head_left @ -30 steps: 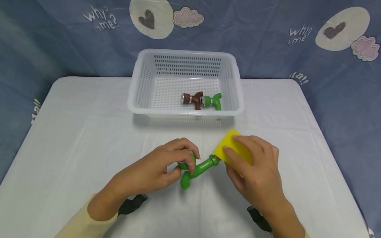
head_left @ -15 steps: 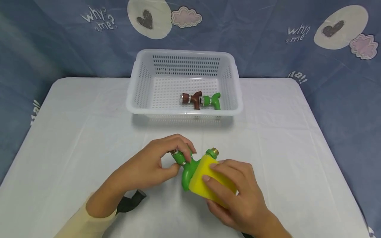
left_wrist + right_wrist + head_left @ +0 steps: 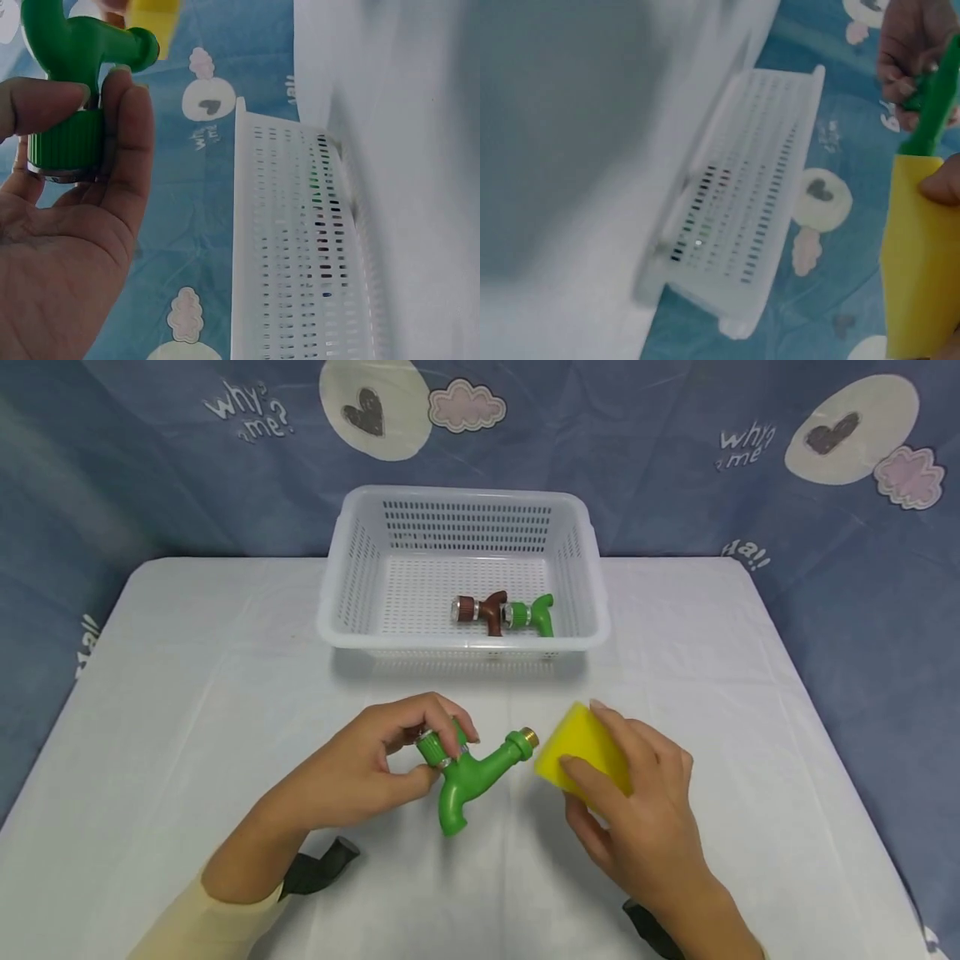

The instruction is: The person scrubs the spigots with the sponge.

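My left hand (image 3: 375, 764) grips a green faucet (image 3: 480, 774) by its ribbed knob, fingers on top and thumb below. The faucet's spout curves down toward me, and its brass-threaded end points up to the right. In the left wrist view the thumb and fingers wrap the green knob (image 3: 67, 142). A yellow sponge (image 3: 581, 747) is pinched between the thumb and fingers of my right hand (image 3: 645, 802). In the head view a small gap lies between the sponge and the faucet's threaded end. The right wrist view shows the sponge (image 3: 919, 262) at its right edge.
A white plastic basket (image 3: 465, 643) stands at the back of the white-covered table (image 3: 225, 693). Inside it lie a brown faucet (image 3: 491, 610) and another green faucet (image 3: 536, 614). Blue printed cloth (image 3: 660, 452) hangs behind and beside the table.
The sponge went from the faucet's threaded end down onto its body and spout, then back up to the right, now off the faucet. My left hand, still gripping the knob, shifted slightly left.
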Demonstrator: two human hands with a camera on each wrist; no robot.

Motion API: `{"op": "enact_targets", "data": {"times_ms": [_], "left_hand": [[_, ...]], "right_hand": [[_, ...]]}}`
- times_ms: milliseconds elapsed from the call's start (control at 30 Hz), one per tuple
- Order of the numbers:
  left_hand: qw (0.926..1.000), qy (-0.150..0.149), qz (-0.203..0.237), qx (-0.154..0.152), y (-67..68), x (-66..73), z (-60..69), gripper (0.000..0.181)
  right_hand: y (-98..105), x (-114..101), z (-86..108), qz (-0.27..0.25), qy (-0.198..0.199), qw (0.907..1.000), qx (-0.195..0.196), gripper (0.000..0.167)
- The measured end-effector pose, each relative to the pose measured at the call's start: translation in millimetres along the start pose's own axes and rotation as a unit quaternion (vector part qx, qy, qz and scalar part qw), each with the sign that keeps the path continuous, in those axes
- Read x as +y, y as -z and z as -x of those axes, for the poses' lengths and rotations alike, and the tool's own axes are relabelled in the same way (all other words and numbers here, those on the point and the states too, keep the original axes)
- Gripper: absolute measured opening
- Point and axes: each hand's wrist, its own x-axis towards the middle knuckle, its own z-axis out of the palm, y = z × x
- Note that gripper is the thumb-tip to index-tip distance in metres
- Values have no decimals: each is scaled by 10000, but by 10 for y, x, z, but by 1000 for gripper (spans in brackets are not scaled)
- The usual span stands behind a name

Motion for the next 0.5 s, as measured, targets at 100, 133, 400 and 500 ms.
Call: {"op": "enact_targets", "data": {"times_ms": [100,133,400,500], "left_hand": [[9999,84,-8,70,1,2,-8,44],[9999,118,8,96,-1,2,-9,43],[9994,168,292,119,-21,16,10,38],[9992,164,349,84,-15,24,13,38]], "right_hand": [[-20,-43,-35,-217,358,9986,318,19],[-38,-69,-50,-323,543,9973,378,19],[-171,-140,-100,-471,1030,9926,431,15],[-174,-94,-73,-163,932,9940,550,12]]}}
